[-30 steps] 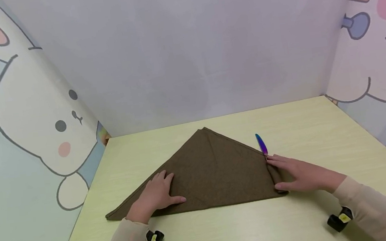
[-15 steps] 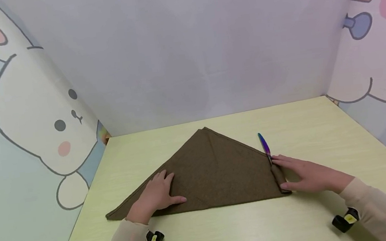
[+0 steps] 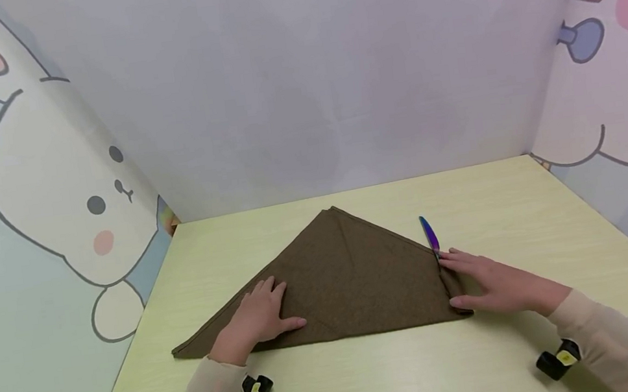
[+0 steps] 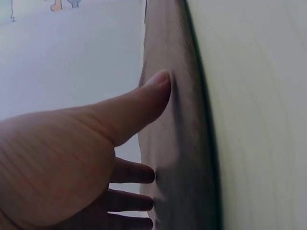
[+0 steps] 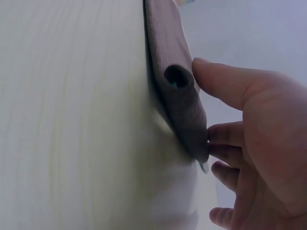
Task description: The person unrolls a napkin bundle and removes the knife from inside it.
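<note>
A brown cloth (image 3: 354,282) lies folded into a triangle, its peak pointing away from me. My left hand (image 3: 255,317) rests on its left part with fingers spread; the left wrist view shows the thumb (image 4: 144,103) extended over the cloth. At the right corner the cloth is turned into a small roll (image 3: 452,287), whose hollow end faces the right wrist camera. A knife with a blue-purple blade (image 3: 429,233) sticks out of the far end of this roll; its handle is hidden. My right hand (image 3: 492,282) touches the roll with its thumb and fingertips, fingers fairly straight.
The pale wooden table (image 3: 372,378) extends around the cloth on all sides. A plain whitish curtain (image 3: 330,89) hangs behind it. Panels with a cartoon rabbit (image 3: 80,205) and a cartoon pig (image 3: 626,53) stand at the left and right.
My right hand, the roll and the knife shifted slightly right, then the hand and roll edged back left. My left hand stays on the cloth, a touch further right.
</note>
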The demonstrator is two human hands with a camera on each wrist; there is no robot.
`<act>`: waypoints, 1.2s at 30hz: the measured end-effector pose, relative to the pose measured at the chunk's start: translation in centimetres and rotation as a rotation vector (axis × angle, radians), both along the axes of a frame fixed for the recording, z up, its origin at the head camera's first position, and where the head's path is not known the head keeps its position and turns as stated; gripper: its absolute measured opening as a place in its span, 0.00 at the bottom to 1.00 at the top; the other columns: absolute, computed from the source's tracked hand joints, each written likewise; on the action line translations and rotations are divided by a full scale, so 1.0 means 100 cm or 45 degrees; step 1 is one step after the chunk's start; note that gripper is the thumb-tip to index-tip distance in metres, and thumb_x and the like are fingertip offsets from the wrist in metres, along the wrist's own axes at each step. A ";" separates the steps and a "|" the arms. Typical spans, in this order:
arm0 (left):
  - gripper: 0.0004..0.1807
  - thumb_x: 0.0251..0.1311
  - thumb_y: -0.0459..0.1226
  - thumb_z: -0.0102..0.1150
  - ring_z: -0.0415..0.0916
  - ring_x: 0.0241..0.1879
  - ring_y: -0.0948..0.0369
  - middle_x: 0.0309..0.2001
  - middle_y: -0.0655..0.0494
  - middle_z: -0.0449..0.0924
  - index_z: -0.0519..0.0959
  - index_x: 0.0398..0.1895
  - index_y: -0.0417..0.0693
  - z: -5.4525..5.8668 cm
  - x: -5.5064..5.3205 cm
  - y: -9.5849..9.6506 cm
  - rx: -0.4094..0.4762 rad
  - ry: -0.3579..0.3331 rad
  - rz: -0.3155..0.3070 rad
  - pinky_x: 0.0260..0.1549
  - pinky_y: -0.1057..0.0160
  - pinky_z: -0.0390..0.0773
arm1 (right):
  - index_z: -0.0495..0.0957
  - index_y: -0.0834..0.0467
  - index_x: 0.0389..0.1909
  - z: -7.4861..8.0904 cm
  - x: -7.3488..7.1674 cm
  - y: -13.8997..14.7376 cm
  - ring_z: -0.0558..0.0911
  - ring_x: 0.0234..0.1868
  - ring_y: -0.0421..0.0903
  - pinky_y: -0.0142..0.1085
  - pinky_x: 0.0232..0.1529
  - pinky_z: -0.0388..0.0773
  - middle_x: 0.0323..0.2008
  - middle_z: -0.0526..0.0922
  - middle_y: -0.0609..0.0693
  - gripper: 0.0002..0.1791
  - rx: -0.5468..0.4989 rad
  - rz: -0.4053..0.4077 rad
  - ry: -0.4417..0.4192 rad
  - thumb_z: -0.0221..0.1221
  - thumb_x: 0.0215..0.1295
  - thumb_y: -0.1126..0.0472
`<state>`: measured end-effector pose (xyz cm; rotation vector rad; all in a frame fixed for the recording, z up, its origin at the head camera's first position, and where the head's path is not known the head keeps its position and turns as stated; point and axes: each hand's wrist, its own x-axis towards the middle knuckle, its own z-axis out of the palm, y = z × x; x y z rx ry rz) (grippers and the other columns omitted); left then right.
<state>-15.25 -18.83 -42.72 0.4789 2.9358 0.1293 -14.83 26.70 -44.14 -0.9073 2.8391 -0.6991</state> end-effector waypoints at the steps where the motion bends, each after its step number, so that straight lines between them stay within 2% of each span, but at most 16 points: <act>1: 0.50 0.54 0.64 0.60 0.55 0.69 0.42 0.70 0.37 0.57 0.64 0.70 0.39 0.001 0.001 0.004 0.004 0.007 -0.015 0.60 0.39 0.61 | 0.62 0.62 0.70 0.000 -0.001 -0.003 0.57 0.71 0.60 0.59 0.63 0.59 0.71 0.59 0.58 0.45 -0.002 0.008 0.008 0.59 0.62 0.37; 8: 0.47 0.56 0.63 0.58 0.56 0.69 0.44 0.70 0.39 0.58 0.64 0.69 0.38 0.008 0.002 0.038 0.052 0.047 -0.177 0.63 0.46 0.62 | 0.64 0.63 0.69 -0.004 -0.006 -0.025 0.57 0.71 0.61 0.64 0.62 0.56 0.71 0.60 0.59 0.44 0.064 0.090 0.085 0.56 0.63 0.36; 12: 0.47 0.57 0.63 0.57 0.55 0.70 0.45 0.70 0.40 0.58 0.64 0.70 0.39 0.008 0.001 0.056 0.059 0.025 -0.226 0.63 0.48 0.62 | 0.64 0.63 0.69 -0.007 -0.009 -0.032 0.56 0.72 0.60 0.65 0.62 0.55 0.71 0.60 0.59 0.44 0.131 0.106 0.116 0.56 0.63 0.35; 18: 0.46 0.58 0.63 0.56 0.53 0.71 0.47 0.71 0.42 0.56 0.62 0.71 0.41 0.002 0.000 0.067 0.056 -0.045 -0.222 0.63 0.49 0.62 | 0.67 0.63 0.67 -0.007 -0.010 -0.033 0.58 0.71 0.60 0.66 0.60 0.57 0.69 0.64 0.59 0.41 0.190 0.123 0.232 0.60 0.62 0.39; 22: 0.46 0.58 0.63 0.56 0.53 0.71 0.47 0.72 0.42 0.55 0.63 0.71 0.42 0.000 0.000 0.068 0.050 -0.055 -0.220 0.63 0.50 0.63 | 0.70 0.62 0.65 -0.005 -0.010 -0.031 0.60 0.70 0.59 0.66 0.59 0.58 0.67 0.66 0.59 0.39 0.246 0.118 0.311 0.62 0.61 0.41; 29: 0.46 0.58 0.62 0.57 0.50 0.72 0.47 0.73 0.42 0.53 0.62 0.71 0.42 0.000 0.000 0.067 0.071 -0.086 -0.220 0.63 0.51 0.62 | 0.72 0.63 0.63 -0.004 -0.010 -0.027 0.63 0.68 0.59 0.65 0.59 0.60 0.66 0.68 0.59 0.37 0.257 0.094 0.321 0.63 0.60 0.42; 36: 0.46 0.58 0.61 0.57 0.50 0.72 0.47 0.73 0.43 0.52 0.61 0.72 0.42 -0.001 -0.001 0.066 0.093 -0.103 -0.220 0.63 0.50 0.63 | 0.76 0.64 0.58 -0.007 -0.011 -0.021 0.70 0.62 0.57 0.61 0.58 0.64 0.60 0.72 0.58 0.36 0.230 0.081 0.404 0.65 0.58 0.41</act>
